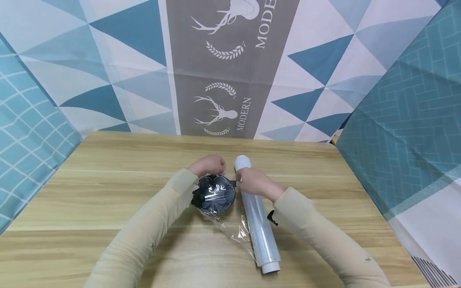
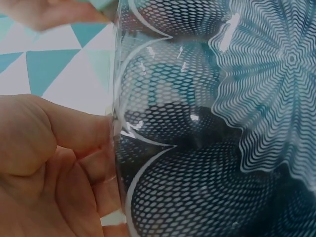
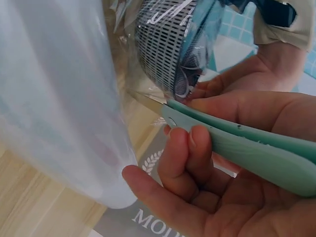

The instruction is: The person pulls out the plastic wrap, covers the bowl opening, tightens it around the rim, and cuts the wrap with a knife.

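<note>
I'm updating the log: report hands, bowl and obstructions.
Left hand holds patterned bowl at rim. Right hand grips mint-green folding knife, blade out. Clear film covers bowl, stretches to plastic wrap roll. Possible obstruction: roll, close alongside.

A person's left forearm [image 1: 144, 226] and right forearm [image 1: 324, 234] reach forward, angled toward each other. The left hand [image 1: 211, 164] curls its fingers; the right hand [image 1: 256, 182] grips, one finger [image 3: 158, 192] jutting away.

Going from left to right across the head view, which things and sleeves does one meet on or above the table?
Left sleeve, dark patterned bowl, roll of clear film, right sleeve.
</note>
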Demonstrator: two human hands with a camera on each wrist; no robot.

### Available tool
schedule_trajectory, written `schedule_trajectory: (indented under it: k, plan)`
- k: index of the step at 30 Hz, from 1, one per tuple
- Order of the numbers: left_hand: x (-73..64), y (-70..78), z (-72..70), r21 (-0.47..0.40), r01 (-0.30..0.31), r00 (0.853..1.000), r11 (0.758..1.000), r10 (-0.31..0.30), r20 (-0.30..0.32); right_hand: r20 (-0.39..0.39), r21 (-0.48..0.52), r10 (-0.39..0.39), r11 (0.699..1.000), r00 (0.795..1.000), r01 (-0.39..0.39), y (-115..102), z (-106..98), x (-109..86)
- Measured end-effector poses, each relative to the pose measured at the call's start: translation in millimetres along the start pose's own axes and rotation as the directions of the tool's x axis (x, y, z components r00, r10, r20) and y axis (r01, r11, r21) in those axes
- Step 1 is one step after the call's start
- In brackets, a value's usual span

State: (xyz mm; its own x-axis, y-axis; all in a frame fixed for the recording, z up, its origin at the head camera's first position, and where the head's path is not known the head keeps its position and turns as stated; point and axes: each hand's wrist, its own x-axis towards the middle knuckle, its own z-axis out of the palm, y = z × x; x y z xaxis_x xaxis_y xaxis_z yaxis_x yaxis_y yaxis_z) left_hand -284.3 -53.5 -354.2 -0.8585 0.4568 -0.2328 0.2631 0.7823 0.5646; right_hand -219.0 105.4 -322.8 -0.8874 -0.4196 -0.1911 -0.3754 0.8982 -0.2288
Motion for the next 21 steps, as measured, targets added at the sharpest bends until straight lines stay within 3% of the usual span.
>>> schedule_trajectory:
  k: [4, 8, 21]
  plan:
    - [-0.1, 0.4, 0.9, 0.044, -0.037, 0.999, 0.998, 0.037, 0.001, -0.009, -0.022, -0.010, 1.000, 1.000, 0.010, -4, 3, 7.8]
    - [-1.3, -0.4, 0.7, 0.038, -0.031, 1.000, 0.999, 0.031, 0.001, -0.002, -0.018, 0.008, 1.000, 1.000, -0.008, -4, 5, 8.8]
    - [-2.0, -4.7, -2.2, 0.008, -0.010, 1.000, 1.000, 0.010, 0.009, 0.011, 0.027, -0.007, 1.000, 1.000, 0.007, 6, -5, -11.0]
